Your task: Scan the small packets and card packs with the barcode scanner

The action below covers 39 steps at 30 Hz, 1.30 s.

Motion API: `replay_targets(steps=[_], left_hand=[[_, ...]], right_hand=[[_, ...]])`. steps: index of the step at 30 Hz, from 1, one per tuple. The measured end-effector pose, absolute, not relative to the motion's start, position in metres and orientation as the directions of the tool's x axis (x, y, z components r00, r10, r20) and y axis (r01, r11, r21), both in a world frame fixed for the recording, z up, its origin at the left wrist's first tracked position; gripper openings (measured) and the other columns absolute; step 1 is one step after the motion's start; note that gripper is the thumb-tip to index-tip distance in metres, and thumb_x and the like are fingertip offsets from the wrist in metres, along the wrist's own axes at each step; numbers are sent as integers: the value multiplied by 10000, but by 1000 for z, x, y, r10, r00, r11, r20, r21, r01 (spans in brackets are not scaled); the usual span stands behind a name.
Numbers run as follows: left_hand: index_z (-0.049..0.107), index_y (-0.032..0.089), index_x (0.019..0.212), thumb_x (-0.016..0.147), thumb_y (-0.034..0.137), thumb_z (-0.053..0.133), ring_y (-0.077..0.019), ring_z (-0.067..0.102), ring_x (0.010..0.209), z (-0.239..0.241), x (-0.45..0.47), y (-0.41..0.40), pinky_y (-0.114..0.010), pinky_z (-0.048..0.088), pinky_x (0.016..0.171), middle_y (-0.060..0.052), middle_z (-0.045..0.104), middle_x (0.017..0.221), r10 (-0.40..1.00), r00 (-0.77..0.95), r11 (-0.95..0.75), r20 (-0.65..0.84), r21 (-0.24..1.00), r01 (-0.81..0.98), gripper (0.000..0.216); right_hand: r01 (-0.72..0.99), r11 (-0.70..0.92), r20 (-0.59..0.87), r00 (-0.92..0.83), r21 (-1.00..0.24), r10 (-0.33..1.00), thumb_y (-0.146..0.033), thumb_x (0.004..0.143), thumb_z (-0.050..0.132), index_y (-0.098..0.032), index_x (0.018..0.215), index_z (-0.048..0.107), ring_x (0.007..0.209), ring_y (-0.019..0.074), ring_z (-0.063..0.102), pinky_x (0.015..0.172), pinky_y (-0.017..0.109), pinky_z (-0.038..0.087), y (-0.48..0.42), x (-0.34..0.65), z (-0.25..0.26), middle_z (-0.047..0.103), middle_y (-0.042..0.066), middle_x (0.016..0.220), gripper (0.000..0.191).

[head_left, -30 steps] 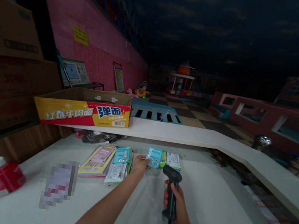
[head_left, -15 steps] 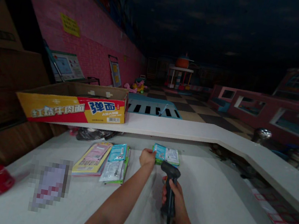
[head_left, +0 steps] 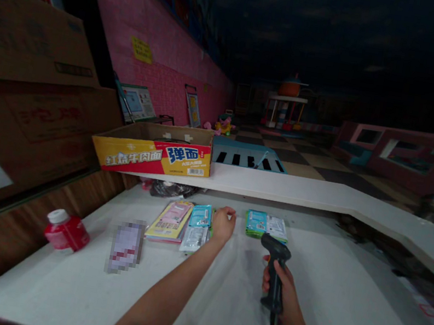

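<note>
My right hand (head_left: 280, 281) is wrapped round the handle of a black barcode scanner (head_left: 276, 269), whose cable trails down toward me. Just beyond the scanner's head lies a stack of blue, white and green packets (head_left: 267, 225). Left of that stack, my left hand (head_left: 224, 223) hovers with loosely bent fingers and nothing visible in them. It partly covers the right edge of a second pile of similar blue and silver packets (head_left: 198, 226). Beside this pile lies a stack of yellow and pink packets (head_left: 170, 221).
A red bottle with a white cap (head_left: 67, 232) and a blurred-out flat item (head_left: 126, 246) are on the white counter (head_left: 94, 297) at left. An open noodle carton (head_left: 155, 155) rests on the raised ledge (head_left: 279, 187). Brown boxes (head_left: 37, 116) are stacked far left.
My left hand has come away from the right-hand packet stack and moved left, close to the other packet pile. The view has turned left. My right hand still grips the scanner.
</note>
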<state>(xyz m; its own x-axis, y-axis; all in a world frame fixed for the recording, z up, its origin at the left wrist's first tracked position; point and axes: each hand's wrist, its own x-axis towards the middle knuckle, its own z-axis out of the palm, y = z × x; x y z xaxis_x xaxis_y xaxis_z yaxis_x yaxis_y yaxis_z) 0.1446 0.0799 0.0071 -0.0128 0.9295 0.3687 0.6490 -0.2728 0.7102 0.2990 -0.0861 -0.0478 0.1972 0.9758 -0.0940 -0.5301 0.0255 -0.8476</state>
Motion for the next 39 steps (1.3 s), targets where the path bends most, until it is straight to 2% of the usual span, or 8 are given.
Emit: replay_targets(steps=[4,8,14,22,28,31,35,39], left_hand=[[688,171,941,830,193,554,-228,625,947,30,89,73,-334,426,904,-100,699,941,928,33,-217,371,466,858,176],[633,125,1034,816,386,609,-318,557,1088,39,54,67,-379,417,923,-177,648,1062,938,-34,-36,345,195,980,341],[573,95,1126,815,481,598,-373,549,1112,34,50,69,-437,461,850,-235,633,1087,955,-65,19,291,157,987,496],[531,79,1190,666,420,764,-372,619,1076,34,52,80,-413,479,829,-260,641,1128,933,-268,191,240,301,934,667],[613,182,731,721,257,680,-290,684,886,39,41,98,-318,477,716,-117,715,818,973,-196,104,118,533,840,101],[553,189,632,774,290,616,-237,664,774,31,47,92,-281,459,657,-63,663,688,969,-130,-30,208,626,779,185],[557,182,707,794,406,576,-165,583,634,-5,62,57,-242,433,576,-12,603,651,932,-74,-299,354,869,394,241],[548,192,765,776,547,573,-134,518,560,-47,70,14,-220,407,508,13,554,626,952,-6,-304,306,947,108,356]], right_hand=[[-530,26,-103,213,-848,971,-598,688,735,-178,987,593,391,113,489,385,240,397,-88,299,-49,545,-49,535,535],[-528,43,-96,233,-848,968,-598,681,738,-181,978,597,397,111,474,389,242,387,-89,298,-48,528,-54,537,531],[-517,61,-94,268,-854,959,-595,678,741,-182,957,597,408,108,467,399,238,376,-93,294,-40,529,-52,542,519],[-505,74,-81,278,-860,957,-599,672,743,-179,958,595,421,109,478,409,236,389,-94,293,-38,546,-49,550,529],[-521,72,-77,257,-850,963,-579,688,747,-161,978,592,417,102,492,397,221,392,-91,296,-43,554,-45,544,531],[-530,77,-75,259,-844,963,-570,675,762,-162,962,603,407,98,492,388,213,392,-91,297,-43,556,-46,535,523],[-537,82,-75,264,-839,962,-565,645,786,-162,942,614,400,93,491,379,206,398,-90,297,-44,555,-46,530,529],[-512,65,-92,275,-857,957,-560,644,787,-163,928,616,404,90,501,380,198,414,-89,294,-42,571,-39,528,518]])
